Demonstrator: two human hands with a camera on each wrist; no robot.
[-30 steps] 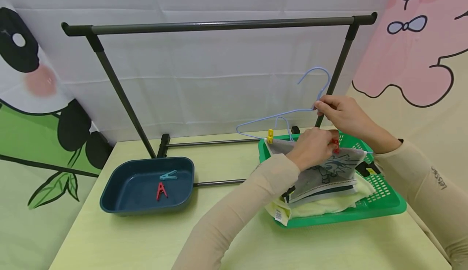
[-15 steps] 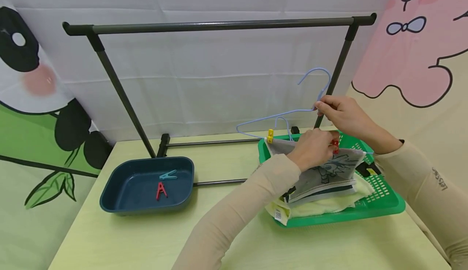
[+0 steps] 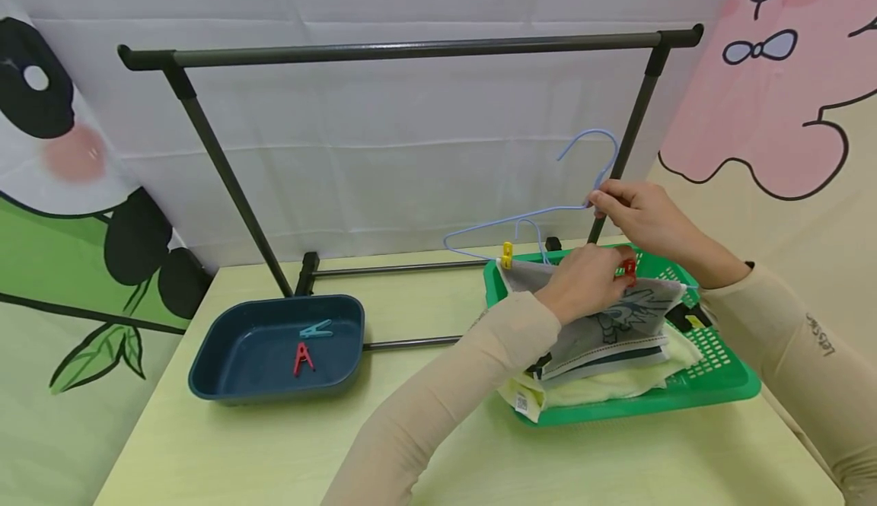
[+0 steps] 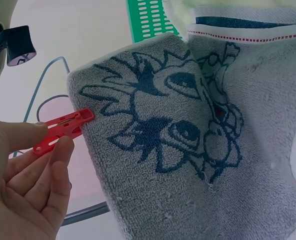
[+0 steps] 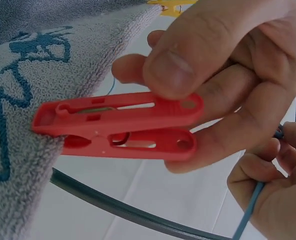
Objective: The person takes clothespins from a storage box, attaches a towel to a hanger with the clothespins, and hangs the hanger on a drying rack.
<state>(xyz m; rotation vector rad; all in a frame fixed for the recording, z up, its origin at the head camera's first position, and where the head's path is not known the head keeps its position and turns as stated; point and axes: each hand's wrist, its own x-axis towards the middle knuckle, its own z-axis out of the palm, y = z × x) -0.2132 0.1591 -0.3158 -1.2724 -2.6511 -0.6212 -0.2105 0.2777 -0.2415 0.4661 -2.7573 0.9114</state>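
Note:
My left hand (image 3: 588,281) pinches a red clothespin (image 5: 118,122) between thumb and fingers. The clothespin's jaws bite the upper edge of a grey towel (image 4: 178,140) with a dark blue cartoon animal on it. Up at the neck of a light blue wire hanger (image 3: 550,208), my right hand (image 3: 647,215) holds it with thumb and fingers, hook upward. A yellow clothespin (image 3: 506,256) grips the towel's left corner at the hanger's lower wire. The towel hangs over a green basket (image 3: 736,390), its lower part on a pale yellow cloth (image 3: 617,398).
A dark blue tub (image 3: 226,354) at left holds a light blue clothespin (image 3: 316,329) and another red clothespin (image 3: 302,358). Behind stands a dark metal rack (image 3: 411,49), its top bar bare. Another hanger hook (image 3: 529,221) rises from the basket. Everything rests on a pale table (image 3: 274,453).

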